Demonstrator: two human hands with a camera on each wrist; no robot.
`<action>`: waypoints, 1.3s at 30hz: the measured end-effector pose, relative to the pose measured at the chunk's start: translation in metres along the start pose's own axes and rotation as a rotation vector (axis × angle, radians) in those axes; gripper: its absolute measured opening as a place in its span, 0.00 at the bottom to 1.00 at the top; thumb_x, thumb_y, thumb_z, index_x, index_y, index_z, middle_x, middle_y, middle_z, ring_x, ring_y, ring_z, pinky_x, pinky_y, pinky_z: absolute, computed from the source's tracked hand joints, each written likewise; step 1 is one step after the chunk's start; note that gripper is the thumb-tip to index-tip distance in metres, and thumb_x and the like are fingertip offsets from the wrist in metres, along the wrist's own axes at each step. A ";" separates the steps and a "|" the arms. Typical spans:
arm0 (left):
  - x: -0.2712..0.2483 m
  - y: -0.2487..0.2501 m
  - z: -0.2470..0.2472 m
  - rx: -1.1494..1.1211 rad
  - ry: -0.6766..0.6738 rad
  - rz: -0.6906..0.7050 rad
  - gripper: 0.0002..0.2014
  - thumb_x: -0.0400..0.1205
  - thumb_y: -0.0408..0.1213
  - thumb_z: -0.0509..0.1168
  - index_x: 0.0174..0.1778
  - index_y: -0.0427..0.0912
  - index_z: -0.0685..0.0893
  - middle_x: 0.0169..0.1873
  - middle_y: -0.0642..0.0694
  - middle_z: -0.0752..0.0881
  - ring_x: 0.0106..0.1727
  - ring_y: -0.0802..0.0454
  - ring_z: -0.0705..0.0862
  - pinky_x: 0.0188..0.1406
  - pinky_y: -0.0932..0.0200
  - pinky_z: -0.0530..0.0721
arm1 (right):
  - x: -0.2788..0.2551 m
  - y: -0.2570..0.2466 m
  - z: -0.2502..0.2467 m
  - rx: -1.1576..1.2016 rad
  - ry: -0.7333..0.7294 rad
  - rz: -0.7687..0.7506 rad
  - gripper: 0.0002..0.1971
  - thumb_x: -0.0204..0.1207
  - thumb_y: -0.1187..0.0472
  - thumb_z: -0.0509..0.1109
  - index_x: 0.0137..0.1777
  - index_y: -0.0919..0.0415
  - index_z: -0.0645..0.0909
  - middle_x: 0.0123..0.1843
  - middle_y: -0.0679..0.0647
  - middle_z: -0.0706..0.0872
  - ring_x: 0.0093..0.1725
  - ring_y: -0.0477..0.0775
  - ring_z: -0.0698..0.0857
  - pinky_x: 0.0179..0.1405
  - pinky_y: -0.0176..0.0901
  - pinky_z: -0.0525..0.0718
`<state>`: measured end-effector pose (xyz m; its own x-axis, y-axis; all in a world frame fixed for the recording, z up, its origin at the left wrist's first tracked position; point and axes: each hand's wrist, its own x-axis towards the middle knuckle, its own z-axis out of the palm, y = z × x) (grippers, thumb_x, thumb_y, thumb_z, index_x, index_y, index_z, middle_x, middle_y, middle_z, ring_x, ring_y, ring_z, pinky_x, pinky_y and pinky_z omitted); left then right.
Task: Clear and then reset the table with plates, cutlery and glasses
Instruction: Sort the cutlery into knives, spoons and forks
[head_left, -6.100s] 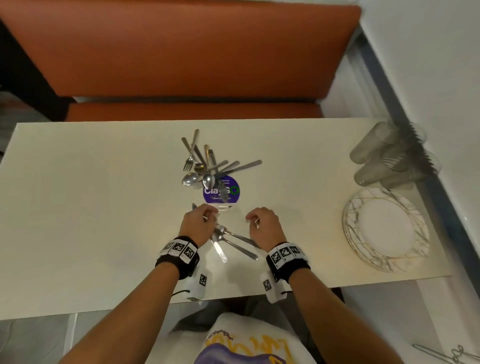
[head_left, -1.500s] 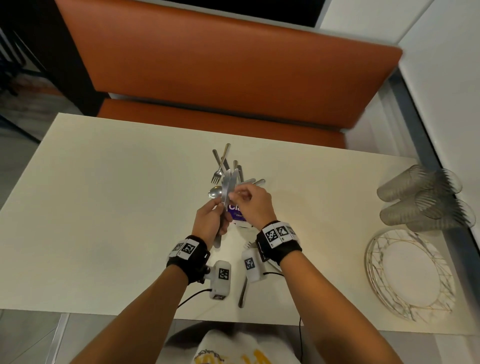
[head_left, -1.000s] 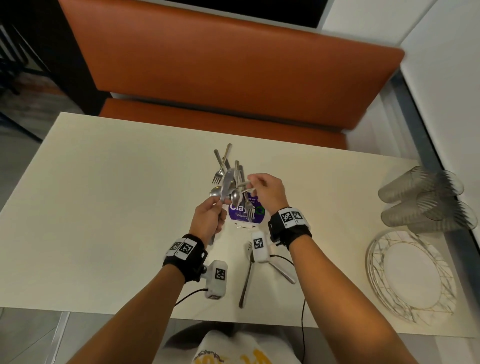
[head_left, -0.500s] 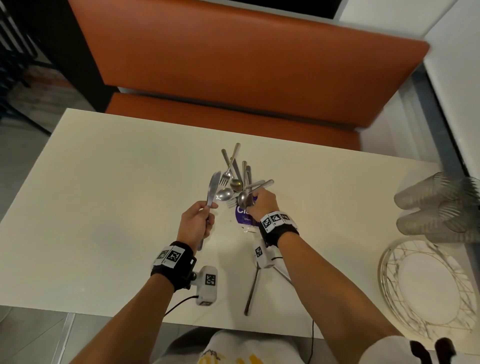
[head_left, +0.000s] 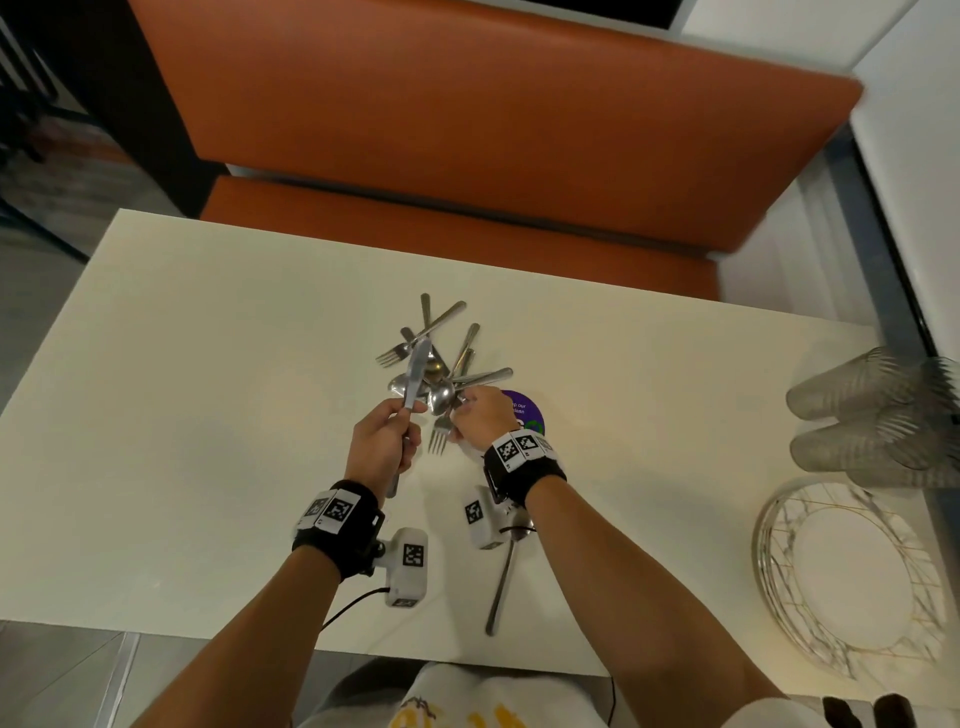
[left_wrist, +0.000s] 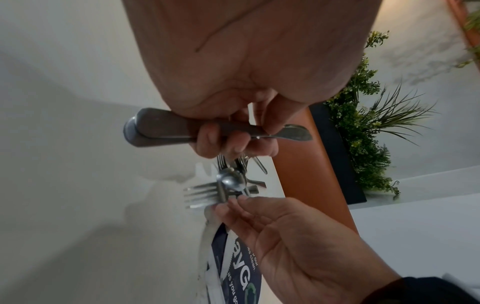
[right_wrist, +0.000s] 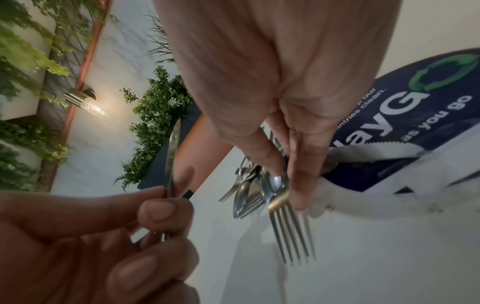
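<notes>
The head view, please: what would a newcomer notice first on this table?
Probably the two hands at the table's middle: the left hand holds a knife blade-up, and the right hand pinches a fork and a spoon beside a jumbled cutlery pile. After that, the stacked glasses lying on their sides and the gold-patterned plate at the right edge.

Cutlery pile (head_left: 441, 358) lying mid-table (head_left: 208, 415), sticker (head_left: 524, 413) just right of it, spoon (head_left: 504, 577) lying nearer, glasses (head_left: 872, 421) lying far right, plates (head_left: 852, 571) sitting before them.
</notes>
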<state>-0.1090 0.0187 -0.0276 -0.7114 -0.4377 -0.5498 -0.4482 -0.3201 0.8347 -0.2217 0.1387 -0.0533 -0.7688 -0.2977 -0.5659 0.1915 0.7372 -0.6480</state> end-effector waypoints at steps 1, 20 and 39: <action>0.000 -0.001 0.000 0.002 0.000 -0.002 0.13 0.91 0.30 0.55 0.55 0.36 0.87 0.26 0.45 0.78 0.24 0.52 0.68 0.23 0.60 0.63 | -0.001 0.001 0.001 -0.017 -0.027 -0.028 0.08 0.78 0.70 0.69 0.39 0.59 0.83 0.43 0.63 0.92 0.44 0.58 0.92 0.47 0.53 0.92; 0.003 -0.008 -0.005 -0.004 0.015 -0.009 0.13 0.91 0.31 0.56 0.56 0.37 0.88 0.27 0.45 0.79 0.25 0.53 0.70 0.22 0.61 0.66 | 0.009 0.045 -0.019 -0.309 0.111 -0.145 0.10 0.69 0.64 0.83 0.46 0.57 0.86 0.50 0.53 0.83 0.45 0.53 0.82 0.42 0.40 0.80; 0.000 -0.014 -0.003 -0.028 0.024 -0.021 0.13 0.91 0.31 0.56 0.55 0.36 0.88 0.28 0.44 0.80 0.25 0.53 0.71 0.21 0.63 0.67 | 0.010 0.055 -0.040 -0.259 0.142 -0.165 0.12 0.69 0.65 0.84 0.50 0.58 0.88 0.50 0.54 0.83 0.47 0.53 0.82 0.46 0.40 0.82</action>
<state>-0.1013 0.0211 -0.0398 -0.6888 -0.4502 -0.5682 -0.4474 -0.3528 0.8218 -0.2429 0.2007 -0.0741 -0.8571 -0.3520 -0.3760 -0.0902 0.8214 -0.5632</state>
